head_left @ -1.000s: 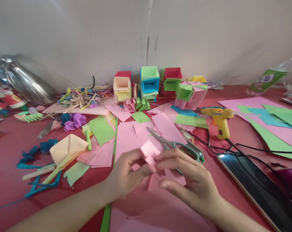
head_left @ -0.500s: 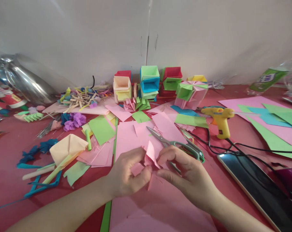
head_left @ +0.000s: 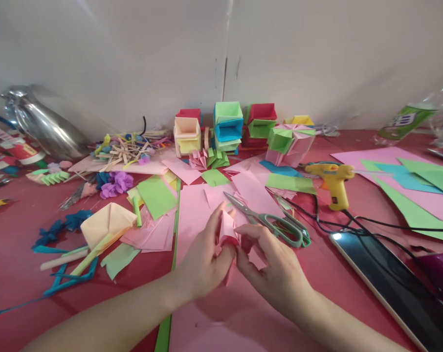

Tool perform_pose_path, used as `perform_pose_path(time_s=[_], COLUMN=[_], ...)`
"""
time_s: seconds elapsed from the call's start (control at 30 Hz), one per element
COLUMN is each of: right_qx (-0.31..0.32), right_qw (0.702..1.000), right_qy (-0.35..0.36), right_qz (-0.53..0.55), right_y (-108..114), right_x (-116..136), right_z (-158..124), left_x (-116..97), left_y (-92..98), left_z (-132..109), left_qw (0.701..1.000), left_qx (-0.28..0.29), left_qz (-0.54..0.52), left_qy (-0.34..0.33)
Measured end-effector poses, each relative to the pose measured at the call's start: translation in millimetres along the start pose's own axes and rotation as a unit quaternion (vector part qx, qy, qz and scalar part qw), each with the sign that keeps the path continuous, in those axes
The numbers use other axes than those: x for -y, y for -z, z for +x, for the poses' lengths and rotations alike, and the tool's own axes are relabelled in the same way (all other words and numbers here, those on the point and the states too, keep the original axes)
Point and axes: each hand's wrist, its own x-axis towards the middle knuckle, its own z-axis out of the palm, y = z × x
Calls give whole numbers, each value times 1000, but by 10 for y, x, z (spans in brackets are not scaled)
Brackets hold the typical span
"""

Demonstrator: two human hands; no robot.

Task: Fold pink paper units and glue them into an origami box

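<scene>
Between my hands is a small folded piece of pink paper (head_left: 228, 227), held above a large pink sheet (head_left: 203, 320). My left hand (head_left: 209, 256) is closed on its left side, thumb in front and fingers behind. The fingertips of my right hand (head_left: 269, 259) pinch its right edge; part of the paper is hidden by the fingers. Just beyond my right hand lie grey-green handled scissors (head_left: 267, 220), blades pointing to the far left. Loose pink squares (head_left: 256, 193) lie past the folded piece.
Folded paper boxes (head_left: 228, 129) stand along the wall. A yellow glue gun (head_left: 333, 181) with a black cable and a phone (head_left: 386, 288) are at right. Left are a peach paper shape (head_left: 107, 222), purple paper flowers (head_left: 116, 184) and a steel jug (head_left: 41, 122).
The pink paper's raised pointed flap has been turned down into a more compact, boxy shape. My left fingers now reach up behind it, and my right fingertips have drawn in closer.
</scene>
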Motion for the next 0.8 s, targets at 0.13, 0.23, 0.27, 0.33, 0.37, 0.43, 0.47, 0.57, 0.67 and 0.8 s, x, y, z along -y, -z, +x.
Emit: perform_pose_path(time_s=[0.13, 0.23, 0.27, 0.33, 0.37, 0.43, 0.47, 0.57, 0.67, 0.8], right_qx=[13, 53, 69, 86, 86, 76, 69, 37, 7, -3], right_qw=[999, 997, 996, 995, 995, 996, 997, 999, 997, 991], right_qy=[-25, -50, -54, -48, -42, -34, -32, -1, 69, 125], right_qz=[31, 28, 25, 24, 25, 24, 20, -3, -30, -49], right_y=[10, 25, 26, 23, 19, 10, 7, 10, 28, 60], right_x=[-4, -18, -25, -40, -47, -59, -65, -78, -82, -70], right_z=[-3, 10, 13, 14, 12, 6, 3, 1, 14, 38], left_x=[44, 68, 73, 79, 79, 75, 70, 46, 13, -24], left_y=[-8, -30, -41, -61, -68, -73, -71, -55, -36, -6], left_z=[-10, -38, -48, -64, -68, -69, -67, -57, -51, -42], left_qw=[999, 996, 995, 994, 994, 993, 993, 992, 992, 990], left_qx=[-13, -13, -7, 1, 3, 5, 2, -8, -9, -15], left_qz=[-7, 24, 22, -3, -23, -58, -67, -69, -65, -80], left_qy=[-47, -90, -99, -107, -105, -99, -100, -105, -109, -118])
